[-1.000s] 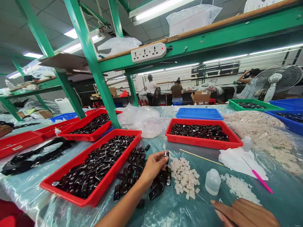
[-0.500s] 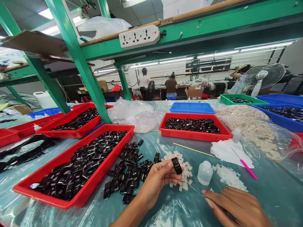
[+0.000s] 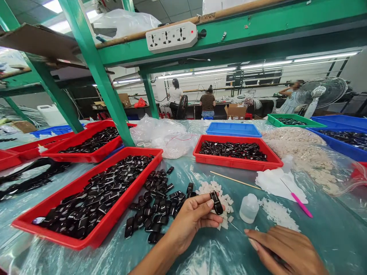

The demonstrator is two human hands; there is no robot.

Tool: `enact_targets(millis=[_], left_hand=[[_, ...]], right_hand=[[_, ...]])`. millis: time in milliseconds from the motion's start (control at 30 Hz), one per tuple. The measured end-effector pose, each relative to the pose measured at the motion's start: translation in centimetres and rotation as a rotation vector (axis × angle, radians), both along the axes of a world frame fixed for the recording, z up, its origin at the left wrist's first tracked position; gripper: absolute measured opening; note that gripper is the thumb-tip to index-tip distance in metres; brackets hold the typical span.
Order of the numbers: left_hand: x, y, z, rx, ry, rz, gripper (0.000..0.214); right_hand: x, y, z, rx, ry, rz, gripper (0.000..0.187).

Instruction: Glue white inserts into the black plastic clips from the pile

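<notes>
My left hand pinches a small glossy black piece between thumb and fingers, held just above a pile of small white blocks. A loose heap of the same black pieces lies to its left on the plastic-covered table. My right hand rests at the lower right with its fingers curled together; a thin dark stick seems to lie under them, with a fine needle tip pointing out to the left. A small translucent bottle stands between the hands.
Red trays of black pieces sit left and centre. A blue tray, a green tray, a bag of white blocks, a pink-handled tool, a wooden stick and a fan are around. People work at a far bench.
My left hand picked a black piece from the heap and drew it back toward me, turning it in the fingers. The view dropped and shifted slightly. My right hand stayed low at the right.
</notes>
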State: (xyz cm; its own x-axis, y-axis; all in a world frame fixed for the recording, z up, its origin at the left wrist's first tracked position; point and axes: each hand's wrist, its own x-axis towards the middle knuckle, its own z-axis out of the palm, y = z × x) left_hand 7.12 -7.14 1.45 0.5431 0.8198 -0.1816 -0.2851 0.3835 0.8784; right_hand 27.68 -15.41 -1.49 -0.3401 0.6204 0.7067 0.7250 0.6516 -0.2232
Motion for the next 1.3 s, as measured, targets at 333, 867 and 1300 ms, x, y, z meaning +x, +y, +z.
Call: enact_targets(millis=[333,867,1300], left_hand=[[0.2,0.1,-0.8,-0.059,0.054,0.042,0.027],[0.4,0.2,-0.6,-0.170,0.131,0.153,0.008],[0.1,0.2,-1.0,-0.154,0.145,0.129,0.023]], right_hand=[[-0.2,0.1,0.1,0.020,0.020,-0.006,0.019],[-0.2,0.1,0.6,0.050,0.017,-0.012,0.020],[-0.7,0.3,1.3,0.127,0.066,-0.051,0.020]])
